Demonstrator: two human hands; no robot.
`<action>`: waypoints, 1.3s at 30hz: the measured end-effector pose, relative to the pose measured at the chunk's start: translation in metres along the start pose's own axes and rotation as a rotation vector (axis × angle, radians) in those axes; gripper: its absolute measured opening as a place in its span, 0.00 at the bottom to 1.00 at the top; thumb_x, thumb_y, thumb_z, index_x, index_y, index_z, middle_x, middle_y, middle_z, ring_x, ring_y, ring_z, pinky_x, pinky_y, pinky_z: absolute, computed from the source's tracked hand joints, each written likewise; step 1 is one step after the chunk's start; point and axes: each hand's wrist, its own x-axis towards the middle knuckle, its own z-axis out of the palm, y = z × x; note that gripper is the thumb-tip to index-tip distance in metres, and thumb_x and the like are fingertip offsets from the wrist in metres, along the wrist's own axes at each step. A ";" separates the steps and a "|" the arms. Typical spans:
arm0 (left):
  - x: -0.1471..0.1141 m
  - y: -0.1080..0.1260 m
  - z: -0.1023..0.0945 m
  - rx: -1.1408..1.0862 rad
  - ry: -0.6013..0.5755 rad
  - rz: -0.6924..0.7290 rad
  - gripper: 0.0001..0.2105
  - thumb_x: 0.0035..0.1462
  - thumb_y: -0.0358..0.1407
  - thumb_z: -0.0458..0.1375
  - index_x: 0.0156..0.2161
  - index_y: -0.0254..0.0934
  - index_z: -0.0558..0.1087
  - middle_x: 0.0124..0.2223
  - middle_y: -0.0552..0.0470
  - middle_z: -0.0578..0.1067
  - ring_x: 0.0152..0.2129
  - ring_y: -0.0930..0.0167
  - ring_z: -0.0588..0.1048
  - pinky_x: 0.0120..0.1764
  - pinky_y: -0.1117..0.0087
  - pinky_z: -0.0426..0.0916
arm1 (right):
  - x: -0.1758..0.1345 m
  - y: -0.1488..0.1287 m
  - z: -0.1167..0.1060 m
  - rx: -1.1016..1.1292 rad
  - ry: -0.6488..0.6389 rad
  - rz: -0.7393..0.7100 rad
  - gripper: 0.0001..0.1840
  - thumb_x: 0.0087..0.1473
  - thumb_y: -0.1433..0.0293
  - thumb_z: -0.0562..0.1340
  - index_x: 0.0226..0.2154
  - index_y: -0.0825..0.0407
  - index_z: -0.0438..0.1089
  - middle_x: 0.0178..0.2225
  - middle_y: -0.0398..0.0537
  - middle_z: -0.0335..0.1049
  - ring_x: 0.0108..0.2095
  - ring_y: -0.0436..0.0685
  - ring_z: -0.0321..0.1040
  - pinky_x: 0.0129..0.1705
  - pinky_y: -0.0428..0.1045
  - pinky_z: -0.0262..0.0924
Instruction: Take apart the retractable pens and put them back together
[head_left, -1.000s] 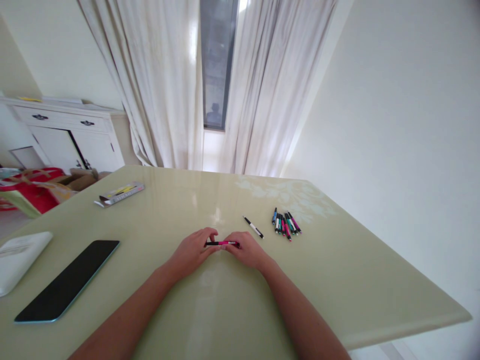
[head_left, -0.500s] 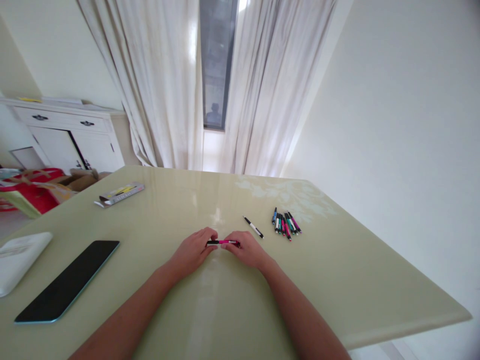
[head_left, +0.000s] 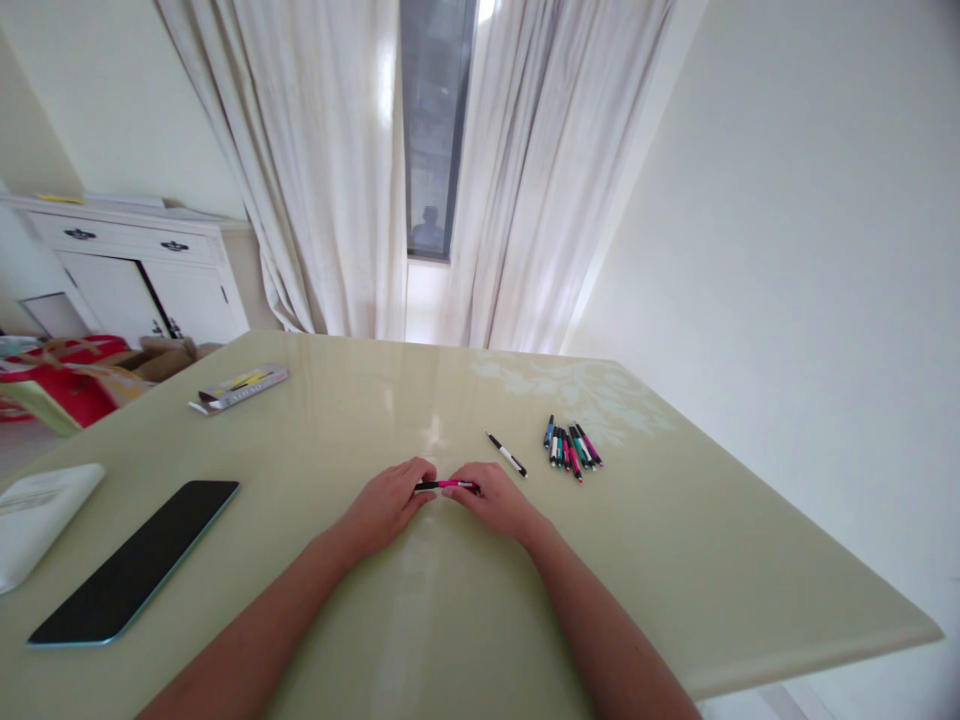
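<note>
A pink and black pen (head_left: 448, 484) lies crosswise between my two hands, just above or on the table. My left hand (head_left: 391, 500) is closed on its black end, with fingertips and thumb pinching it. My right hand (head_left: 491, 497) grips the pink end, and part of that end is hidden by the fingers. Beyond my right hand, a single white and black pen (head_left: 508, 455) rests slantwise on the table. Farther right lies a bunch of several pens (head_left: 572, 448) in blue, white, pink, green and purple, all with black parts.
The pale green table (head_left: 337, 620) carries a black tablet-like slab (head_left: 135, 565) at left, beside a white object (head_left: 45, 520). An opened pen box (head_left: 244, 388) lies at the far left. Red bags (head_left: 82, 385) stand beyond the left edge.
Both hands stay almost in place on the pink and black pen. Its black end in my left hand has tilted very slightly. The other things have not moved.
</note>
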 end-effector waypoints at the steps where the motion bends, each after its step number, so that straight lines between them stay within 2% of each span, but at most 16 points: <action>1: 0.000 0.000 0.000 0.007 -0.007 0.005 0.09 0.71 0.39 0.49 0.46 0.40 0.70 0.43 0.50 0.76 0.40 0.65 0.75 0.44 0.64 0.67 | 0.000 0.000 0.000 -0.001 0.001 -0.003 0.15 0.66 0.60 0.61 0.37 0.51 0.79 0.32 0.46 0.78 0.32 0.52 0.70 0.35 0.45 0.57; 3: 0.000 0.002 -0.001 0.022 -0.015 0.021 0.12 0.73 0.39 0.45 0.44 0.40 0.71 0.42 0.50 0.76 0.40 0.66 0.74 0.45 0.64 0.67 | 0.000 0.000 0.000 -0.002 -0.001 -0.010 0.15 0.66 0.60 0.61 0.37 0.51 0.79 0.32 0.46 0.78 0.32 0.53 0.71 0.36 0.45 0.57; 8: 0.000 0.004 -0.002 0.016 0.009 0.024 0.10 0.71 0.40 0.49 0.45 0.39 0.71 0.42 0.50 0.76 0.40 0.66 0.74 0.44 0.65 0.67 | 0.000 0.001 0.001 -0.026 -0.001 -0.019 0.13 0.65 0.62 0.62 0.37 0.51 0.79 0.32 0.46 0.78 0.33 0.53 0.71 0.36 0.45 0.58; 11: 0.001 0.001 -0.001 0.047 -0.009 0.035 0.15 0.73 0.38 0.45 0.41 0.39 0.73 0.41 0.49 0.76 0.39 0.66 0.74 0.44 0.64 0.67 | 0.000 0.001 0.002 -0.039 -0.006 -0.023 0.13 0.65 0.62 0.62 0.37 0.51 0.79 0.32 0.46 0.78 0.33 0.53 0.71 0.37 0.45 0.58; 17: 0.001 -0.002 -0.001 0.036 -0.014 0.090 0.10 0.71 0.38 0.51 0.49 0.40 0.73 0.45 0.49 0.77 0.44 0.64 0.73 0.50 0.62 0.67 | 0.000 0.003 0.002 -0.043 -0.012 -0.018 0.12 0.65 0.63 0.61 0.38 0.50 0.79 0.34 0.47 0.79 0.35 0.54 0.72 0.38 0.46 0.59; 19: 0.001 -0.001 -0.001 0.067 -0.016 0.116 0.11 0.71 0.36 0.50 0.50 0.41 0.73 0.45 0.50 0.77 0.44 0.64 0.72 0.51 0.61 0.67 | 0.000 0.002 0.002 -0.028 -0.008 -0.013 0.12 0.66 0.62 0.61 0.38 0.50 0.79 0.35 0.47 0.79 0.36 0.54 0.72 0.39 0.46 0.59; 23: 0.000 -0.003 0.000 0.092 0.036 0.079 0.14 0.71 0.31 0.45 0.48 0.41 0.72 0.45 0.49 0.76 0.44 0.64 0.72 0.50 0.61 0.67 | 0.000 -0.001 0.001 0.000 0.012 -0.001 0.13 0.66 0.61 0.61 0.37 0.51 0.78 0.34 0.46 0.78 0.33 0.52 0.71 0.37 0.45 0.57; 29: 0.001 -0.012 -0.002 0.120 0.116 0.000 0.10 0.68 0.31 0.47 0.43 0.39 0.71 0.42 0.49 0.76 0.41 0.64 0.73 0.48 0.60 0.67 | 0.001 0.004 -0.005 0.012 0.062 0.040 0.13 0.66 0.62 0.61 0.35 0.52 0.77 0.31 0.44 0.76 0.31 0.51 0.67 0.34 0.45 0.54; 32: 0.001 -0.014 -0.005 0.128 0.150 -0.052 0.10 0.68 0.33 0.46 0.42 0.38 0.71 0.41 0.48 0.76 0.40 0.64 0.73 0.48 0.60 0.67 | 0.002 0.015 -0.007 -0.055 0.145 0.102 0.14 0.66 0.62 0.60 0.35 0.52 0.77 0.31 0.45 0.75 0.32 0.52 0.68 0.36 0.46 0.55; 35: 0.002 -0.013 -0.006 0.118 0.164 -0.082 0.11 0.69 0.33 0.45 0.43 0.38 0.71 0.42 0.47 0.77 0.41 0.64 0.74 0.48 0.60 0.67 | 0.001 0.027 -0.008 -0.216 0.207 0.226 0.12 0.65 0.64 0.62 0.34 0.52 0.77 0.31 0.48 0.74 0.34 0.55 0.68 0.39 0.48 0.55; 39: 0.002 -0.009 -0.004 0.117 0.134 -0.123 0.12 0.70 0.39 0.47 0.42 0.39 0.71 0.40 0.48 0.78 0.38 0.64 0.75 0.45 0.62 0.67 | -0.001 0.035 -0.007 -0.360 0.251 0.352 0.06 0.61 0.68 0.65 0.38 0.52 0.78 0.38 0.54 0.73 0.43 0.61 0.67 0.46 0.53 0.56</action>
